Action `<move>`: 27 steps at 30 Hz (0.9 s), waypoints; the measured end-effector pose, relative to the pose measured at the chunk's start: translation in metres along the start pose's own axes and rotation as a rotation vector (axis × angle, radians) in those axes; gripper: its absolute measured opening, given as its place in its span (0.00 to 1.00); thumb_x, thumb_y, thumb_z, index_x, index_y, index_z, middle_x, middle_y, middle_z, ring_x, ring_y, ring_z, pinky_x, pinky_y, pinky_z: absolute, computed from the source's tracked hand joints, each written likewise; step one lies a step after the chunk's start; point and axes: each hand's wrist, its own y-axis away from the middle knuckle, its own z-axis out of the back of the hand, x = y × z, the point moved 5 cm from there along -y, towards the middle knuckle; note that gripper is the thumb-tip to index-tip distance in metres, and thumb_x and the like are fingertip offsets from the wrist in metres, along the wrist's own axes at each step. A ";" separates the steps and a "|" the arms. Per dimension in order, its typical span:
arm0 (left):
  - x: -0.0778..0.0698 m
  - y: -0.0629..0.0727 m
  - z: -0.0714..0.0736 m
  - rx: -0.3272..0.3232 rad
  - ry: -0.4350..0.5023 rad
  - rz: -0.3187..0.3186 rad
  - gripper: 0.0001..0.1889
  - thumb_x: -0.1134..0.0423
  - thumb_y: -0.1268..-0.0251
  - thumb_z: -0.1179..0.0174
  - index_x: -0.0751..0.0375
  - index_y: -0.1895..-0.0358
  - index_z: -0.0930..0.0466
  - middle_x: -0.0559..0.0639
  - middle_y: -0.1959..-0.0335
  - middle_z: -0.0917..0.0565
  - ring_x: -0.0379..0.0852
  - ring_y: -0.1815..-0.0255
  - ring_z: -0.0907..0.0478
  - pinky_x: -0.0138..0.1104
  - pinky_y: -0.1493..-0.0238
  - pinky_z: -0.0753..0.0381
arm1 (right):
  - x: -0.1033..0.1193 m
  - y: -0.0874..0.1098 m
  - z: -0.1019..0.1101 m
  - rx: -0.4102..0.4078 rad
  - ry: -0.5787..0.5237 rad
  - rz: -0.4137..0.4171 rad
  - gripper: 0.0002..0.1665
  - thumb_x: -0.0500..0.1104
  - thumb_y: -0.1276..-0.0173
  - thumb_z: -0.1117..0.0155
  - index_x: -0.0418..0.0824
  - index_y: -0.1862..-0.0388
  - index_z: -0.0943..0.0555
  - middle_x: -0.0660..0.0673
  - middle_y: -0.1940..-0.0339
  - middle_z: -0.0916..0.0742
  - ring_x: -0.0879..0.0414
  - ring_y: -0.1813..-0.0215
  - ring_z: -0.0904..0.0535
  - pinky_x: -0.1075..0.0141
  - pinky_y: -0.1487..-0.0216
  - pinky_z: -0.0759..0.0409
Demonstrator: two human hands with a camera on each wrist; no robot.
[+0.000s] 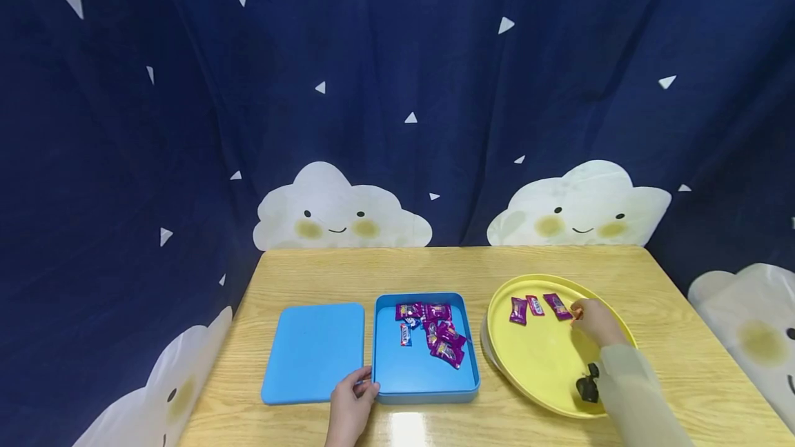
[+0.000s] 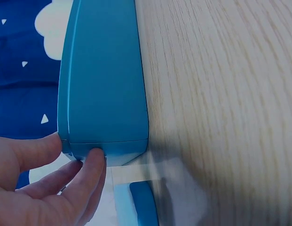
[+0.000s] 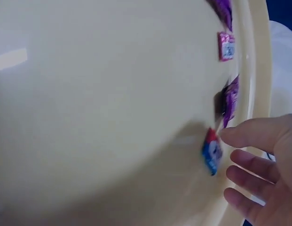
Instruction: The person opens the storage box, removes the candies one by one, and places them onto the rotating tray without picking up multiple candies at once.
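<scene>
curtained-off nook, kind of room hidden, navy curtain (image 1: 373, 33) with smiling clouds (image 1: 335, 195) behind a wood-grain table (image 1: 444, 269)

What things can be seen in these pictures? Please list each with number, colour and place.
table: one, light wood, under everything
curtain: one, dark blue, white-patterned, behind table
box: one, blue, mid-table
flat panel: one, blue, left of box
purple packets in box: about five, overlapping
small packets: at least two, blue-white, in box
tray: one, yellow, right of box
purple packets in tray: two
pink packet: one, between those two
red-and-blue packet: one, rightmost
black object: one, unclear, beside sleeve
sleeve: one, pale, right arm
hands: two; left grips box corner, right over tray
</scene>
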 end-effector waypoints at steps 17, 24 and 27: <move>-0.001 0.003 0.001 -0.023 0.023 -0.041 0.17 0.75 0.46 0.39 0.78 0.52 0.25 0.65 0.60 0.19 0.50 0.63 0.19 0.32 0.65 0.18 | 0.094 -0.016 -0.003 -0.215 0.040 0.279 0.40 0.46 0.42 0.37 0.31 0.35 0.40 0.22 0.40 0.34 0.26 0.43 0.37 0.35 0.43 0.38; 0.001 0.001 -0.001 -0.021 0.017 -0.005 0.17 0.74 0.46 0.40 0.77 0.51 0.25 0.64 0.60 0.19 0.49 0.63 0.20 0.32 0.66 0.18 | 0.150 -0.020 -0.019 -0.269 0.103 0.484 0.41 0.48 0.45 0.32 0.34 0.35 0.36 0.26 0.39 0.31 0.31 0.40 0.34 0.40 0.41 0.36; 0.001 0.001 0.000 -0.021 0.017 -0.007 0.17 0.74 0.46 0.39 0.77 0.51 0.25 0.64 0.59 0.19 0.50 0.62 0.19 0.32 0.65 0.18 | 0.170 -0.021 -0.025 -0.251 0.105 0.523 0.42 0.49 0.45 0.32 0.36 0.35 0.35 0.27 0.38 0.31 0.33 0.39 0.35 0.41 0.40 0.37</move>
